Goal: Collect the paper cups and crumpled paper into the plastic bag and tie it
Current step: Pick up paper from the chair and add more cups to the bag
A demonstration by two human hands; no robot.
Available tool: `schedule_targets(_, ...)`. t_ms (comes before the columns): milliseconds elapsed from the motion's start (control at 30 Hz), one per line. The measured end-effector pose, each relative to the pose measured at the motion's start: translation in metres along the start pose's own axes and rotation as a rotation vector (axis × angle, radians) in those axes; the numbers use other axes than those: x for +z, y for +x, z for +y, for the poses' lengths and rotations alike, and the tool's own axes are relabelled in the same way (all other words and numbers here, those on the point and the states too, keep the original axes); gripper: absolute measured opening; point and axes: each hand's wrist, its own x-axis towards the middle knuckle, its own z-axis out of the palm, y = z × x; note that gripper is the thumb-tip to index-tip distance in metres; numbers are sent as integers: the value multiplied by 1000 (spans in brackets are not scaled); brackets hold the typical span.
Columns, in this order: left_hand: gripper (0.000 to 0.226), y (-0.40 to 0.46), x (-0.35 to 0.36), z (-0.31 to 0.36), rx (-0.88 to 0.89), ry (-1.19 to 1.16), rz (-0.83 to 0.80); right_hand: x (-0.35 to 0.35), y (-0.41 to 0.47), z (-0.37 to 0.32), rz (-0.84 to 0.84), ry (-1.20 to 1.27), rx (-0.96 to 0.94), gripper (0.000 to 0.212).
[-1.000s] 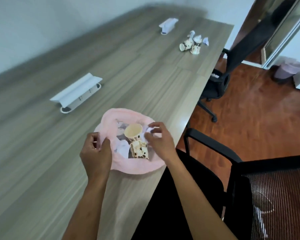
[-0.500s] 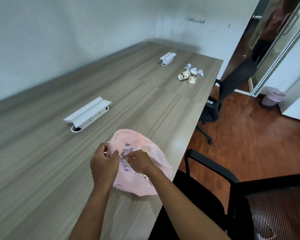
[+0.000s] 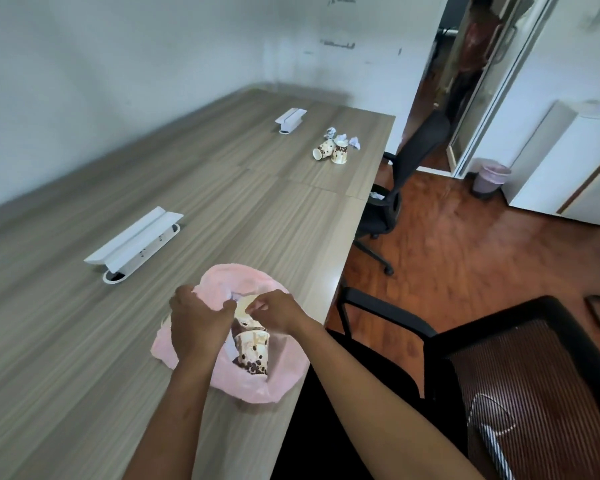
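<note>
Only the person's two forearms and hands show, both near the pink plastic bag. Both arms are bare up to the bottom edge of the picture, with no sleeve or cuff on either. The left hand and the right hand are ungloved. No ring, watch or wristband can be made out on either; the view is slightly blurred.

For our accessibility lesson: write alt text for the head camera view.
Two hands, left hand and right hand, pinch the mouth of a pink plastic bag holding paper cups on a wooden table. More cups and crumpled paper lie farther away.
</note>
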Motion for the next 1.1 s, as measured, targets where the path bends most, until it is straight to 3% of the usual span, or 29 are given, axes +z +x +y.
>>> schedule_targets(100,91,-13,6,14,67,151,57,-23,-19,10,21,-48,-10,27)
schedule_targets(267,93,-50,24,44,210,293,59,-74,-57,42,88,-68,9,29)
schedule_targets(433,94,-112,60,80,219,318,-158,-140,-118,99,175,-175,-3,29)
schedule_targets(600,81,-198,104,119,289,285,-281,-207,-182,174,266,-264,30,31)
schedule_targets(767,100,-278,144,145,316,223,-413,-257,-244,234,387,-373,116,30)
schedule_targets(967,109,-364,181,159,401,363,-560,-294,-300,300,646,-541,181,41)
schedule_targets(1100,134,-403,199,162,373,359,-812,-302,-320,343,620,-383,286,61)
